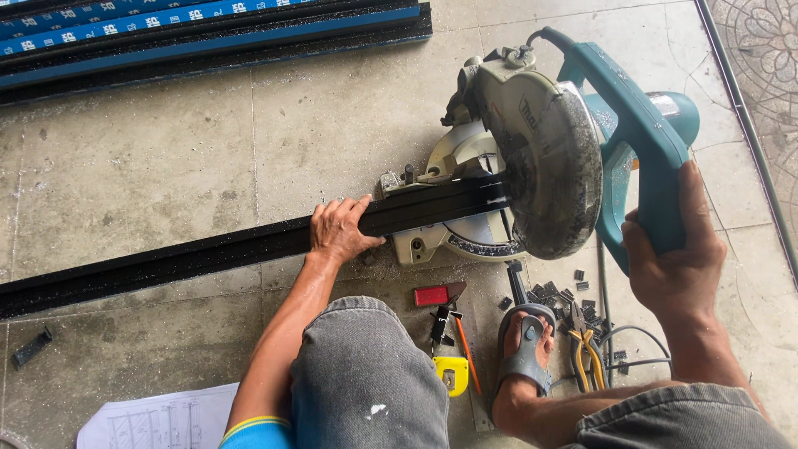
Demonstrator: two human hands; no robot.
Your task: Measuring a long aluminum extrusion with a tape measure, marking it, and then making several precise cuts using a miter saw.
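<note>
A long black metal profile point(208, 254) lies across the tiled floor and runs onto the base of a teal mitre saw point(532, 158). My left hand point(339, 233) presses down on the profile just left of the saw's base. My right hand point(677, 258) grips the saw's teal handle point(657, 158) on the right. The round blade guard point(553, 166) sits low over the profile's right end. My knees in grey trousers and a sandalled foot point(525, 349) fill the bottom of the view.
A stack of black and blue profiles point(208, 33) lies along the top left. Near my foot are a yellow tape measure point(451, 374), a red-and-black tool point(436, 296), yellow-handled pliers point(588, 353), small black offcuts point(557, 293) and a cable. A paper drawing point(158, 420) lies bottom left.
</note>
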